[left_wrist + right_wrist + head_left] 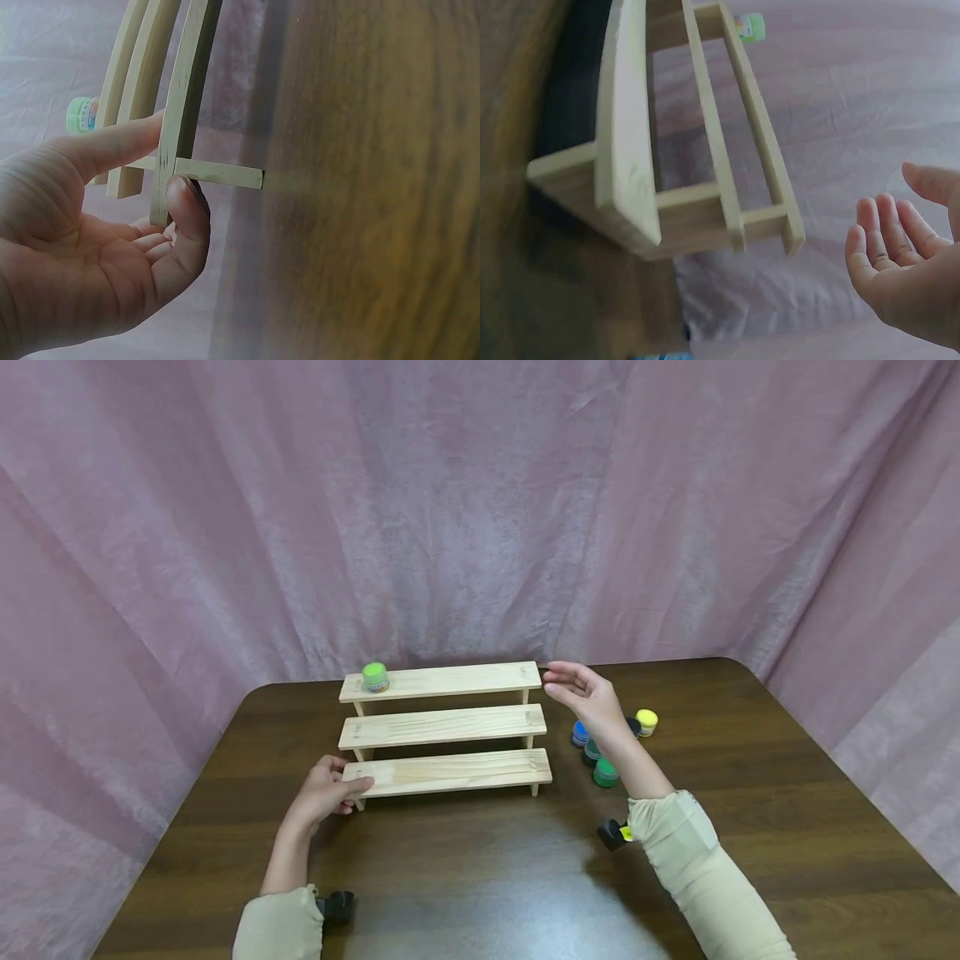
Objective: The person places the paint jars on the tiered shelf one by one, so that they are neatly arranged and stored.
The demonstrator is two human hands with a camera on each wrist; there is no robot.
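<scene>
A three-tier wooden shelf [450, 772] of pale planks stands on the table, stepping up toward the back. My left hand [318, 795] grips the left end of its lowest plank, thumb on top and fingers curled beneath, as the left wrist view shows [112, 255]. At the left end of the top plank sits a small jar with a light green lid [376, 677]. My right hand [592, 697] is raised just beyond the shelf's right end, fingers loosely bent. Nothing lies in that palm [907, 277] in the right wrist view.
Right of the shelf several small jars stand close together: a blue one [580, 733], a green one [606, 772] and a yellow one [647, 722] among darker ones, partly behind my right forearm. A pink curtain [480, 510] hangs behind the brown wooden table [465, 877].
</scene>
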